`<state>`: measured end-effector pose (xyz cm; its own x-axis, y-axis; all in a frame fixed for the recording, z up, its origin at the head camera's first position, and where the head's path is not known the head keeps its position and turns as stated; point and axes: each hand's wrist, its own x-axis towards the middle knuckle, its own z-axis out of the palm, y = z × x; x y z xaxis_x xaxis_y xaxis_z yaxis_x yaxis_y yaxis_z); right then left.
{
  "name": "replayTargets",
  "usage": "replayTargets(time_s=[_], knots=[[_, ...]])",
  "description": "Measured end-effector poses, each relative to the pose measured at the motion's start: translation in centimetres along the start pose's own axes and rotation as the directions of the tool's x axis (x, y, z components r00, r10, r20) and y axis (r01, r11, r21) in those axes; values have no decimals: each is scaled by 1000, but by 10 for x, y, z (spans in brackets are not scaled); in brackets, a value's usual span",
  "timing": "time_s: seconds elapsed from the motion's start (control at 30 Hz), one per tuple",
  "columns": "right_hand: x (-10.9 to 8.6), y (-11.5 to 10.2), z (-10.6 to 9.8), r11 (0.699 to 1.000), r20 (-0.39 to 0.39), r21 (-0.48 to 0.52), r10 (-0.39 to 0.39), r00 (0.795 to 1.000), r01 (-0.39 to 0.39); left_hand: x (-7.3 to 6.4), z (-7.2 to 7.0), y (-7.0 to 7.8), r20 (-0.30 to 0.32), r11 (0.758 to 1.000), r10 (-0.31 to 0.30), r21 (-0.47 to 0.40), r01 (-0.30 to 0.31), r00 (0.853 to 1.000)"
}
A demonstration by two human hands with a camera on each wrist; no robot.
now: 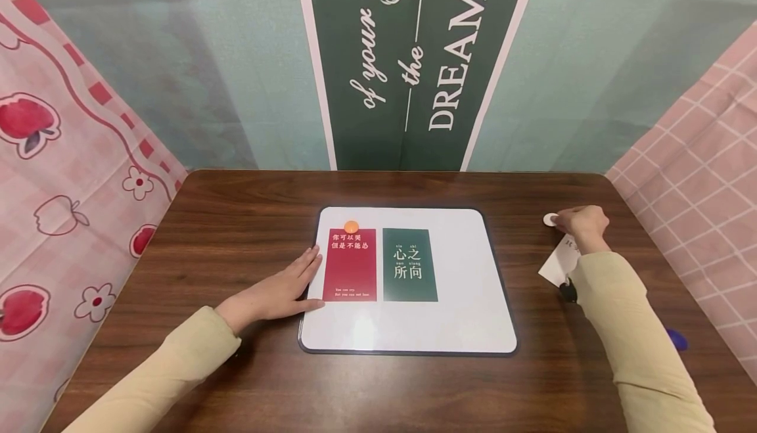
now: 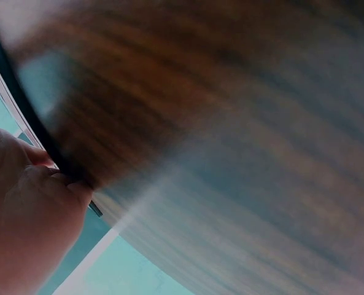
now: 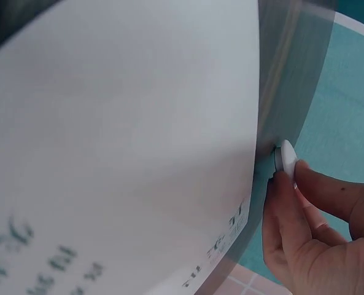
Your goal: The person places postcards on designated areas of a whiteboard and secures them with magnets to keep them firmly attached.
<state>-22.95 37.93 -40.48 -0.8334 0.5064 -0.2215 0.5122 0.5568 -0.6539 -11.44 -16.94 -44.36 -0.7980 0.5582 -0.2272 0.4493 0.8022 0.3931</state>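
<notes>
A whiteboard [image 1: 467, 282] with a dark frame lies on the table. On it are a red card [image 1: 350, 267] and, to its right, a green card [image 1: 411, 288]. A round orange magnet [image 1: 351, 227] sits at the red card's top edge. My left hand [image 1: 278, 295] rests on the board's left edge, its fingers extended and the thumb apart. To the right of the board, my right hand [image 1: 585, 224] pinches a round white magnet [image 3: 288, 158] between thumb and fingers. A white card [image 1: 558, 263] with printed characters lies partly hidden beneath that wrist.
A small black object [image 1: 568, 290] shows beside the right sleeve, partly covered. A blue object [image 1: 677, 340] lies farther right, half hidden by the forearm. Hanging cloths stand behind the wooden table [image 1: 248, 196] and at both sides.
</notes>
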Motion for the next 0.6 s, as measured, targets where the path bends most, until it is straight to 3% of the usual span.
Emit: replayTargets(time_s=[0.13, 0.37, 0.6], knots=[[-3, -4, 3, 990, 34, 142, -5, 999, 0, 0, 0, 0, 1, 1000, 0, -3, 0, 1000], [-10, -11, 6, 946, 129, 324, -63, 990, 18, 0, -1, 1, 5, 1000, 0, -12, 0, 1000], [-14, -19, 11, 946, 150, 321, -95, 984, 43, 0, -1, 2, 11, 1000, -6, -7, 7, 1000]])
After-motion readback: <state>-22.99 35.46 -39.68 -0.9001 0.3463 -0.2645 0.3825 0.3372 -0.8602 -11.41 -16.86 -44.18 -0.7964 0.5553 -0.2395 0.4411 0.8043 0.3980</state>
